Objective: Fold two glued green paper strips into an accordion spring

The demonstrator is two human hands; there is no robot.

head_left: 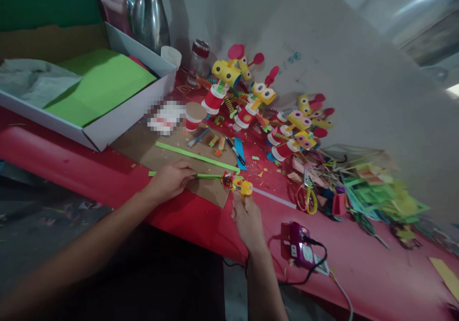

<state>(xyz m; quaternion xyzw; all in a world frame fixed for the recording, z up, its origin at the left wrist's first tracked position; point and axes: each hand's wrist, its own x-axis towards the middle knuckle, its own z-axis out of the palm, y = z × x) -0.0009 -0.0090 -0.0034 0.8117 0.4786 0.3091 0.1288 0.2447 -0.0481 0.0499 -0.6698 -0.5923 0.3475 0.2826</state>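
My left hand (pixel 170 180) lies on a brown cardboard sheet (pixel 143 146) and presses down a thin green paper strip (pixel 208 176), fingers closed on it. My right hand (pixel 246 218) grips a small yellow tool (pixel 242 186), which looks like a glue gun, its tip at the strip's right end. A second, longer green strip (pixel 197 157) lies just beyond on the cardboard.
Several paper-cup figures (pixel 251 106) with yellow heads crowd the red table (pixel 358 263) behind. A white box (pixel 118 115) with green paper stands at left. Scissors (pixel 307 194), paper scraps (pixel 376 192) and a purple plugged-in device (pixel 299 244) lie at right.
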